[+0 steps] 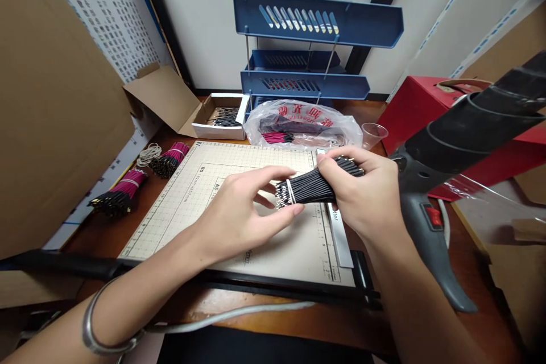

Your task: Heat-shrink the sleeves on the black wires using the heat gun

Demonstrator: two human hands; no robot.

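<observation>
A bundle of thin black wires (313, 185) with shiny metal ends is held above the cutting board, a white band around its left end. My right hand (362, 187) grips the bundle's right part, thumb on top and fingers behind. My left hand (243, 205) is curved loosely around the banded end, its thumb at the lower edge and its index finger at the upper edge. The left fingertips behind the wires are partly hidden. Beneath both hands lies a cream paper cutter (170, 227) with a printed grid and a metal strip (343, 244).
Two pink-and-black bundles (121, 190) and pale bands (149, 154) lie at left. Behind are a white box (218, 132) of black wires, a plastic bag (354, 125), a clear cup (375, 133) and a blue rack (305, 84). A grey heat gun (420, 187) and red box (420, 96) stand right.
</observation>
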